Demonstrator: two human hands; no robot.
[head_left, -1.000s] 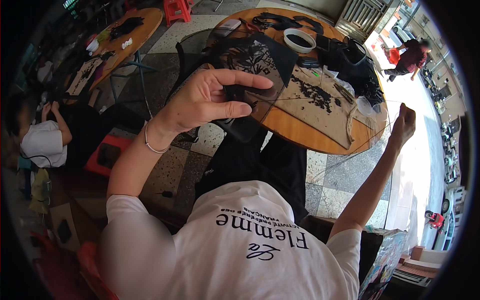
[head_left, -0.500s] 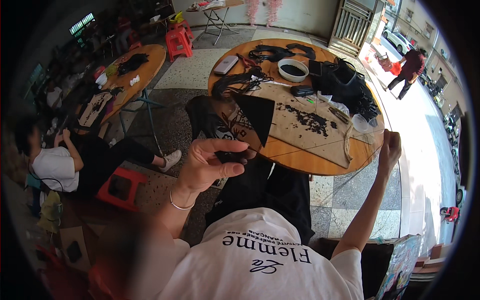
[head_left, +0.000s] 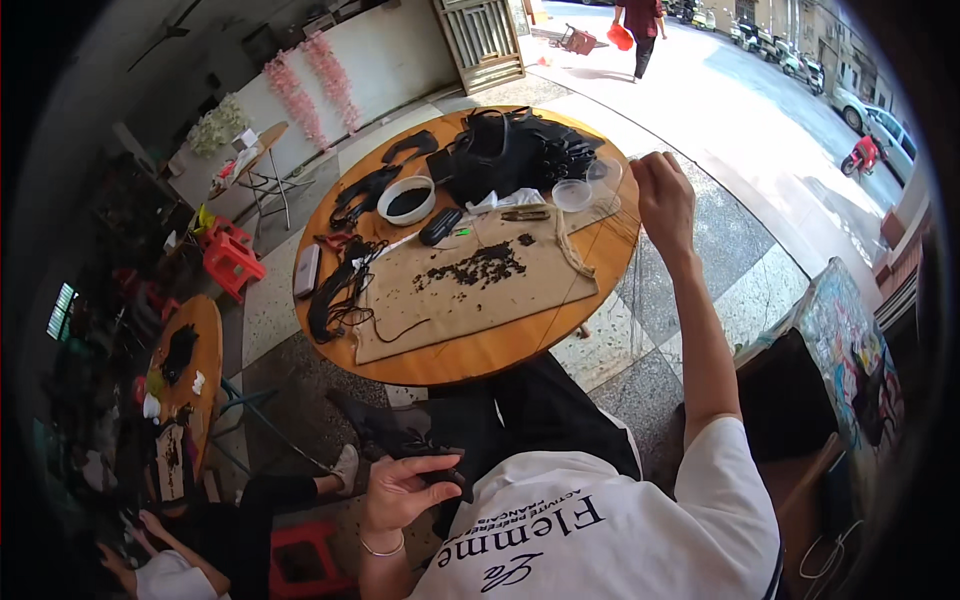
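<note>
Low over my lap, my left hand (head_left: pixel 405 492) pinches a piece of dark, sheer patterned fabric (head_left: pixel 405 428) between thumb and fingers. The cloth drapes past the fingertips toward the table's near edge. Off to the right, my right hand (head_left: pixel 663 200) is raised at the edge of the round wooden table (head_left: pixel 450 372), its fingers closed together. Fine dark thread shows faintly beside it; its tip and any needle are too small to make out. A beige cloth (head_left: pixel 400 335) on the table carries scattered small black beads (head_left: pixel 485 265).
On the table are a white bowl (head_left: pixel 408 190) of black beads, a black bag (head_left: pixel 490 150), a black case (head_left: pixel 440 227), clear plastic tubs (head_left: pixel 572 195), a phone (head_left: pixel 308 270) and black cords (head_left: pixel 335 300). Another person (head_left: pixel 180 570) sits at lower left; someone walks outside (head_left: pixel 640 30).
My view has swung to the right. My left hand has lowered the fabric toward my lap. My right arm stays stretched out, its fingers still closed.
</note>
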